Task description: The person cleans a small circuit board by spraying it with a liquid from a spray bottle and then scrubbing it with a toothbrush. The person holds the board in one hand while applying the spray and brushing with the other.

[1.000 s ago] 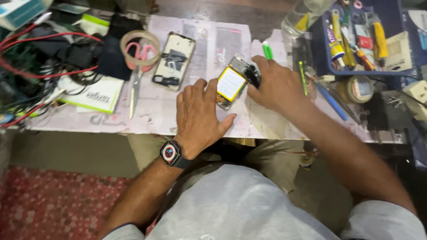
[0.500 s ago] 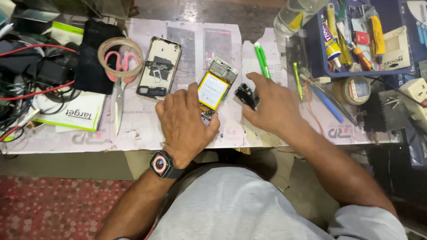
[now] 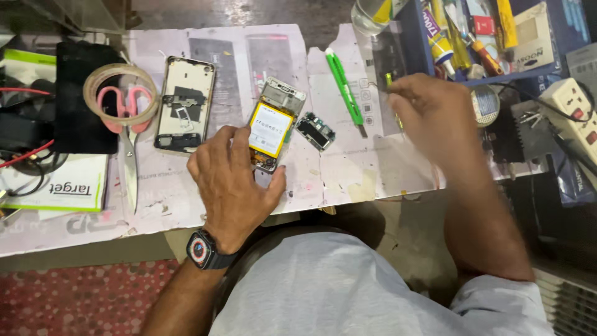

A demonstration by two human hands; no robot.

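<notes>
We see the left hand [image 3: 233, 180] resting on the paper-covered table [image 3: 373, 168], fingers spread around the near end of an opened phone [image 3: 273, 124], gripping it by its lower edge; a yellow-bordered battery shows in its open back. A smartwatch [image 3: 200, 250] sits on that wrist. The right hand [image 3: 432, 115] is blurred, hovering over the table well to the right of the phone; a thin yellow-green tool tip [image 3: 388, 79] shows at its fingers, but we cannot tell whether the hand grips it or is loose.

Between the two hands, just right of the phone, lies a small dark circuit board [image 3: 314, 130], apart from both hands. Beyond it, toward the right hand, lies a green pen-like tool [image 3: 345, 87]. To the left of the left hand sits a second phone frame [image 3: 185, 102], open and face up. Farther left lie pink-handled scissors [image 3: 127, 134] with a tape ring [image 3: 121, 93] over the handles. Past the right hand stands a blue tray [image 3: 420, 37] of tubes and tools, with a white power strip [image 3: 569, 102] farther right.
</notes>
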